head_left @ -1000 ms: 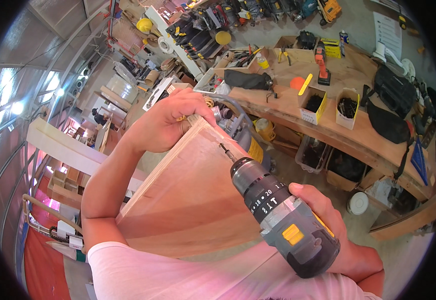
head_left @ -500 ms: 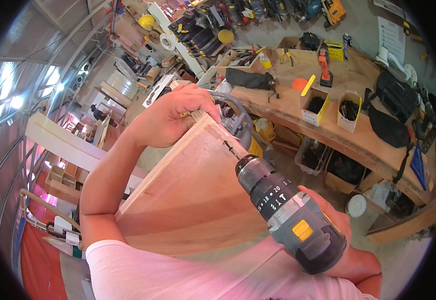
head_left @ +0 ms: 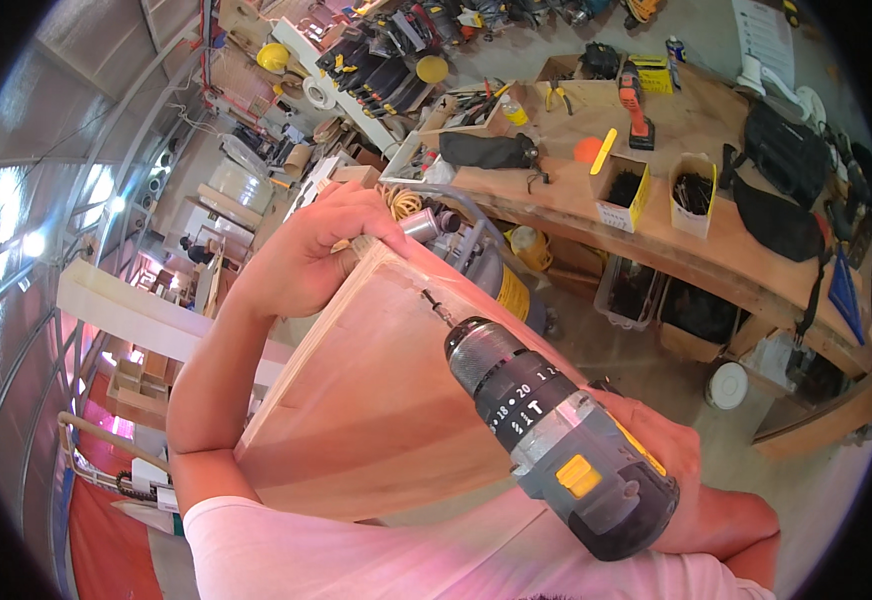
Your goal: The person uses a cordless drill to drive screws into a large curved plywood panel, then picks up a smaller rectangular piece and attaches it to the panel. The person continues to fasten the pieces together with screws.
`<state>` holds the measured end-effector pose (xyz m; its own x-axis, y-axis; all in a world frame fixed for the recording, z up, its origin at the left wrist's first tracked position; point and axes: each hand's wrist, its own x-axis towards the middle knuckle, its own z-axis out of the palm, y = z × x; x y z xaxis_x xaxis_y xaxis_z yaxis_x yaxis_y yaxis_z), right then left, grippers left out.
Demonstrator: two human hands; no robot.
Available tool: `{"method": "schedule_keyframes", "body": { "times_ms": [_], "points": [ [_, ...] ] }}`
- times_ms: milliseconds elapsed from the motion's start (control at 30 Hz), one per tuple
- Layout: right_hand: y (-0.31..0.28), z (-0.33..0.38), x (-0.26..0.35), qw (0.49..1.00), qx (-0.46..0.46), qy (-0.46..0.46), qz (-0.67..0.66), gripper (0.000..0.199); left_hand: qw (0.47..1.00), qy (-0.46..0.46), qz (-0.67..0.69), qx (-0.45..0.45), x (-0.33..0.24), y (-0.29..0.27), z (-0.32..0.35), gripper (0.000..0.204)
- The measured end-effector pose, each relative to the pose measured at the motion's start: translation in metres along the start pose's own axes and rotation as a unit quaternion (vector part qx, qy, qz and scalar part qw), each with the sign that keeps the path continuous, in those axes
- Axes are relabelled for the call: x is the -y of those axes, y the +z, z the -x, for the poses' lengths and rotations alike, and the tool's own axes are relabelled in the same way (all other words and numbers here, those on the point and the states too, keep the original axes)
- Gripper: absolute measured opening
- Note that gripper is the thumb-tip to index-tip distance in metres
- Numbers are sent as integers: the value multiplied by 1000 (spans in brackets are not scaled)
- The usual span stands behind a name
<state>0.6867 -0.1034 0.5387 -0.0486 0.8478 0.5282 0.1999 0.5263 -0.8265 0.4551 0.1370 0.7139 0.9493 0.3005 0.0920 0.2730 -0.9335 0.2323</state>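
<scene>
My left hand (head_left: 318,245) is closed over the far corner of a wooden panel (head_left: 356,400), its fingers hooked across the panel's edge. The panel, with layered plywood edges, stands tilted against my front. In my right hand (head_left: 656,450) is a grey and black cordless drill (head_left: 556,430) with a yellow button; my fingers wrap its grip, partly hidden behind the body. From the chuck a dark drill bit (head_left: 436,306) points toward the panel's upper face close to the corner. Whether the tip touches the wood I cannot tell.
At the right a wooden workbench (head_left: 566,190) bears an orange-red cordless tool (head_left: 636,110), open boxes of dark screws (head_left: 694,195), pliers (head_left: 558,97) and a black pouch (head_left: 486,151). Under it stand a clear plastic bin (head_left: 628,292) and a white tub (head_left: 727,385). Beyond the panel is a grey machine (head_left: 481,250).
The drill and its bit have shifted a little left in view, and the panel corner with my left hand has moved slightly left and down. Both grips stay the same.
</scene>
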Motion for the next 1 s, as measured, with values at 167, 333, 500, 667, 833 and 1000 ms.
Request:
{"method": "schedule_keyframes", "body": {
  "times_ms": [167, 333, 500, 667, 833, 1000],
  "points": [
    [18, -4, -12, 991, -11, -68, -112, 96, 999, -29, 7, 16, -4, -1, 1, 6],
    [14, -7, -18, 986, 18, -93, -137, 88, 999, -26, 10, 17, -3, -1, 0, 6],
    [5, -8, -11, 995, 4, -84, -54, 77, 999, -23, 17, 17, -2, 0, -1, 6],
    [3, -8, -11, 996, 17, -67, -51, 79, 999, -28, 23, 19, -1, -1, 0, 7],
    [6, -9, -12, 994, 38, -54, -83, 83, 999, -27, 24, 21, -1, -1, 0, 8],
    [4, -10, -11, 993, 60, -56, -80, 84, 999, -37, 23, 20, -3, -1, 0, 7]
  ]
}}
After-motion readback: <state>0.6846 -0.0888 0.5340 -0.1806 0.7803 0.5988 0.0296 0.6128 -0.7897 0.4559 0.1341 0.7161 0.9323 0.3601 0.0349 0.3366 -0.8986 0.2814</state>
